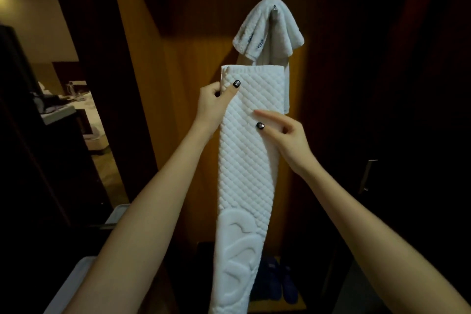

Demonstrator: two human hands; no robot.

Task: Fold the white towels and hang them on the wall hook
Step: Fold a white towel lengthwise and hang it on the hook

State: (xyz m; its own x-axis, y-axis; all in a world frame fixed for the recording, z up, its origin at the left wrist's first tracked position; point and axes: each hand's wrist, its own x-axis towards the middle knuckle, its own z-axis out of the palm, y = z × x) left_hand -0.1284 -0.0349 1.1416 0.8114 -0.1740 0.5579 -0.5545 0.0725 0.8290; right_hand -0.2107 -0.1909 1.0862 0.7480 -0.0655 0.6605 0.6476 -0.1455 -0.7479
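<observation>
Two towels are showing. The hung towel (267,30) is already draping over the hook (274,7), above and beyond your grip. The towel (244,160) you are working on is dangling in front of you as a long, narrow strip.

Your left hand (211,104) is pinching its left edge just below the top fold, with the thumb lying on the front and the fingers tucked behind. Your right hand (285,135) is grasping nothing. Its fingers (267,115) are lying straight across the cloth, slightly below and to the right of the pinch, apparently pressing the layers flat. Nearly all the length is hanging under the pinch, and its tail is running out of view at the bottom.

Judging by the quilted weave, the cloth is looking thick, soft and fairly heavy for a towel. It is probably going to sag and slide open wherever the layers are not being held together. It is not looking fragile or slippery.

I would be taking hold at mid-length, well below the pinch, catching every layer between thumb and fingers. That fold would then be coming up to meet the top edge. A pinch close to the edge is likely what is stopping the layers from slipping apart.
</observation>
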